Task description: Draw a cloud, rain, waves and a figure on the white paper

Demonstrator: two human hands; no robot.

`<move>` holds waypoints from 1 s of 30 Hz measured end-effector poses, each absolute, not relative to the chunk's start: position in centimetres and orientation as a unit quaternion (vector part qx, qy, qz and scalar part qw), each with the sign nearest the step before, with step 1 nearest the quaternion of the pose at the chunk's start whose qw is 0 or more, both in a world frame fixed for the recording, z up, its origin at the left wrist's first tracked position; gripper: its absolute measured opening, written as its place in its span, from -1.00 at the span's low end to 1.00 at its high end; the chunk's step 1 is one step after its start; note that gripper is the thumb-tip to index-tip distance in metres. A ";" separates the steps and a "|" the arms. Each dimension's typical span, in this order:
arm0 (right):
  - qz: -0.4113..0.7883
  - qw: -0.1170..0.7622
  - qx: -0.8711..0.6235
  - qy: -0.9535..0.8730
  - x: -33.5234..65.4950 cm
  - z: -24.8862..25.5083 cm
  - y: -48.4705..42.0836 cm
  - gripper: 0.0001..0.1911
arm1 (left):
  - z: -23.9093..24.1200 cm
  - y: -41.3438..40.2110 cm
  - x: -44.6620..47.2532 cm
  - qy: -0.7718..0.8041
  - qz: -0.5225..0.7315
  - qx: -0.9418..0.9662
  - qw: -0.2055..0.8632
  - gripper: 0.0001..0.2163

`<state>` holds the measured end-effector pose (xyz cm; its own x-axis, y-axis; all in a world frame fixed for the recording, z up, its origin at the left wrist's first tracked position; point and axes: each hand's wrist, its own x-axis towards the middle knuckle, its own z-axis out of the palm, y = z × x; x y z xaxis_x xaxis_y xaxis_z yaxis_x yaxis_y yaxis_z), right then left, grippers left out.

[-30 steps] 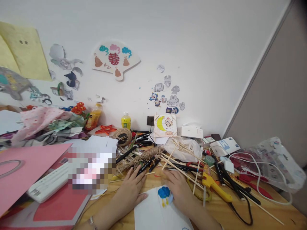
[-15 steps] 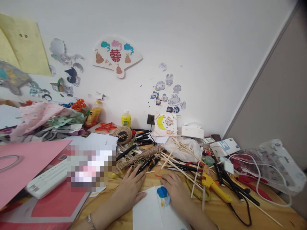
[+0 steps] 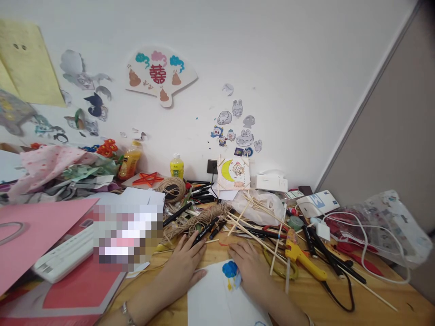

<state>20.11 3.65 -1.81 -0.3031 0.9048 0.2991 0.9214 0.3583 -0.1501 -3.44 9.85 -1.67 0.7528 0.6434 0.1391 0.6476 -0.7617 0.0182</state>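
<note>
A white sheet of paper (image 3: 214, 299) with a blue cloud shape (image 3: 229, 269) and yellow drips lies on the wooden table between my hands. My left hand (image 3: 185, 262) rests flat with its fingers spread, the thumb at the paper's left edge and the fingertips close to a black marker (image 3: 205, 230). On the paper's right side lies my right hand (image 3: 249, 267), fingers stretched forward and down. Beside its thumb side is a small light-blue patch (image 3: 238, 279); I cannot make out what it is. A thin red strip (image 3: 223, 245) lies by its fingertips.
A yellow glue gun (image 3: 302, 258) and wooden sticks (image 3: 261, 240) lie to the right. Twine (image 3: 214, 213) and markers are piled behind. At left are a white power strip (image 3: 64, 258) and pink paper (image 3: 41, 235). Bottles (image 3: 176, 166) stand by the wall.
The whole view has shifted slightly. Both hands stay in nearly the same places on the table and paper; the right fingers have moved a little.
</note>
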 end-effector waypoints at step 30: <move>-0.043 0.186 -0.508 -0.840 19.9 -2.6 4.5 -0.71 | -1.9 9.7 -3.1 -0.344 -0.083 -0.934 0.054 -0.55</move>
<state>19.89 4.51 -2.56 -0.4147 0.8371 0.3569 0.8692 0.4805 -0.1170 -3.14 9.72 -1.93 0.7489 0.6342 0.1922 0.6522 -0.7568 -0.0439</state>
